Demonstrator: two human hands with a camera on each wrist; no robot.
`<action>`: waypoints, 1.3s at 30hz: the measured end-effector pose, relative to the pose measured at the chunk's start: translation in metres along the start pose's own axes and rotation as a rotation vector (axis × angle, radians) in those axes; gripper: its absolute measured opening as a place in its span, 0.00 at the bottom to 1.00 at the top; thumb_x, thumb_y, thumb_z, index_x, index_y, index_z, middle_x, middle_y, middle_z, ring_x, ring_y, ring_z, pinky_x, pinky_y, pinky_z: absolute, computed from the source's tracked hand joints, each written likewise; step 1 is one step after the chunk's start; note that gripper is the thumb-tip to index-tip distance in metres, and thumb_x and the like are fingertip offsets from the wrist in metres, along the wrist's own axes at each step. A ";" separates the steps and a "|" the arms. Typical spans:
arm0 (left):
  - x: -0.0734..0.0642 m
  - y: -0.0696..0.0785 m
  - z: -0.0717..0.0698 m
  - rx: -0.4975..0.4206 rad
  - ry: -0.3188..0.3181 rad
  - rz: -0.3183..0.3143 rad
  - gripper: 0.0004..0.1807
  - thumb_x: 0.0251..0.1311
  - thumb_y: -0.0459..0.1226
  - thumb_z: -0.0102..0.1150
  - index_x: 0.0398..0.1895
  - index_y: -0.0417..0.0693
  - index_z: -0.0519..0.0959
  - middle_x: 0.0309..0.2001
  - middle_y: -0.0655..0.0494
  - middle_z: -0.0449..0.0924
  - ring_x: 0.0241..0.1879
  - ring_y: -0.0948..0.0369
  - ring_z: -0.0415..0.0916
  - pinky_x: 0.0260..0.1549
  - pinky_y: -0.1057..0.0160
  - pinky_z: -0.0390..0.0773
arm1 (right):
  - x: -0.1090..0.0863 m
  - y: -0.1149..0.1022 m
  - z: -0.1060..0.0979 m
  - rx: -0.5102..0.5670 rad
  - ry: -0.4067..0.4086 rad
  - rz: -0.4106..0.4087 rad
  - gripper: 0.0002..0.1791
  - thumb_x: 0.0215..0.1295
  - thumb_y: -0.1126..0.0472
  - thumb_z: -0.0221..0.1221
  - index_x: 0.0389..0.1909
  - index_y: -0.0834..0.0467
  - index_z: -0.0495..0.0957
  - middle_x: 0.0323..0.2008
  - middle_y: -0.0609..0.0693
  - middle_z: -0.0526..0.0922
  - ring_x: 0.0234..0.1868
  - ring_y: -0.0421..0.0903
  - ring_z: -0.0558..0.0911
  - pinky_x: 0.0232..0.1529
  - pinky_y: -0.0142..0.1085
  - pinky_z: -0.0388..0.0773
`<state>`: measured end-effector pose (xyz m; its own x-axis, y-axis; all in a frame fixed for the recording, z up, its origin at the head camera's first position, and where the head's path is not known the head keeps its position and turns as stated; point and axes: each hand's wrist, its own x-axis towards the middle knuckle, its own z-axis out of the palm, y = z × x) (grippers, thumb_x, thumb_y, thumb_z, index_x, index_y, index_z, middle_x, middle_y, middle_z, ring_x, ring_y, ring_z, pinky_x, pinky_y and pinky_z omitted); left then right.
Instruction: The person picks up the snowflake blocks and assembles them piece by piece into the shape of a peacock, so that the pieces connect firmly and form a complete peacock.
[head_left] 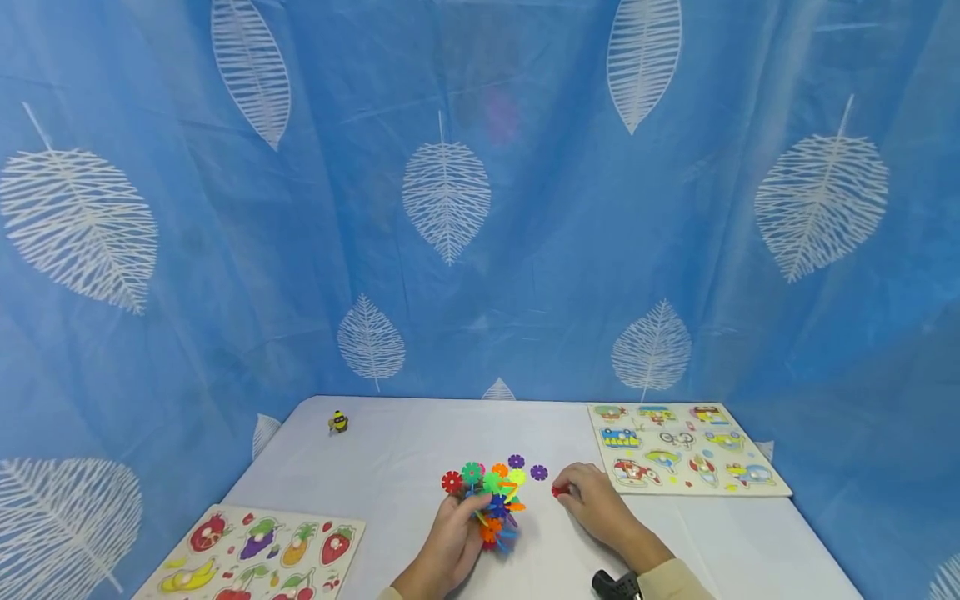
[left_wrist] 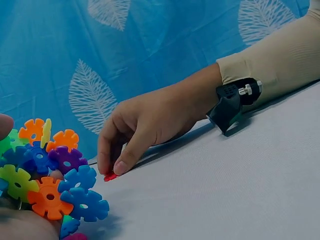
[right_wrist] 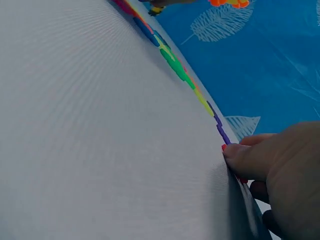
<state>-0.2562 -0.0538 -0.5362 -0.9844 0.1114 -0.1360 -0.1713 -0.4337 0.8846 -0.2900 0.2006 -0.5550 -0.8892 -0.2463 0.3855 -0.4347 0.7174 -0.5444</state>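
My left hand [head_left: 452, 533] grips a cluster of interlocked flower-shaped plastic discs [left_wrist: 50, 196] in blue, orange, purple and green, the thumb laid across its top. To the right, my right hand [head_left: 596, 504] pinches a red disc [head_left: 559, 492] between thumb and fingertips, close to the white table. Only a small part of that red disc [left_wrist: 110, 176] shows under the fingertips in the left wrist view. Between the hands, two purple discs [head_left: 538, 472] lie flat. Beyond the cluster lie more flat discs, among them a red one [head_left: 452, 482] and a teal one [head_left: 472, 473].
A fruit puzzle board [head_left: 258, 554] lies at the front left of the table [head_left: 405, 442], a vehicle puzzle board [head_left: 686, 448] at the back right. One small yellow-and-black figure [head_left: 339, 422] stands at the back left. Blue leaf-patterned curtain [head_left: 525, 250] surrounds the table.
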 end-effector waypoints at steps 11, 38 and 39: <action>0.001 -0.001 0.000 0.029 0.007 -0.003 0.32 0.68 0.30 0.62 0.64 0.27 0.54 0.73 0.28 0.61 0.74 0.38 0.60 0.68 0.45 0.67 | -0.003 -0.008 0.004 0.311 0.053 -0.014 0.14 0.59 0.73 0.74 0.33 0.50 0.85 0.43 0.44 0.82 0.37 0.39 0.83 0.39 0.32 0.84; 0.002 -0.004 -0.002 0.080 -0.016 0.009 0.41 0.66 0.32 0.65 0.72 0.22 0.51 0.73 0.25 0.60 0.71 0.40 0.65 0.68 0.45 0.69 | -0.001 -0.031 -0.006 0.826 -0.061 0.005 0.11 0.69 0.67 0.69 0.49 0.67 0.86 0.52 0.65 0.82 0.49 0.48 0.86 0.49 0.38 0.86; 0.002 -0.004 -0.002 0.088 -0.014 0.006 0.43 0.66 0.32 0.66 0.73 0.22 0.50 0.74 0.24 0.58 0.71 0.39 0.64 0.68 0.45 0.68 | -0.001 -0.032 -0.007 0.832 -0.071 0.002 0.10 0.70 0.67 0.69 0.49 0.67 0.86 0.52 0.65 0.82 0.48 0.48 0.86 0.49 0.38 0.86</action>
<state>-0.2580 -0.0536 -0.5406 -0.9847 0.1216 -0.1248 -0.1605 -0.3539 0.9214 -0.2741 0.1822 -0.5332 -0.8847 -0.3062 0.3514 -0.3718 0.0090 -0.9283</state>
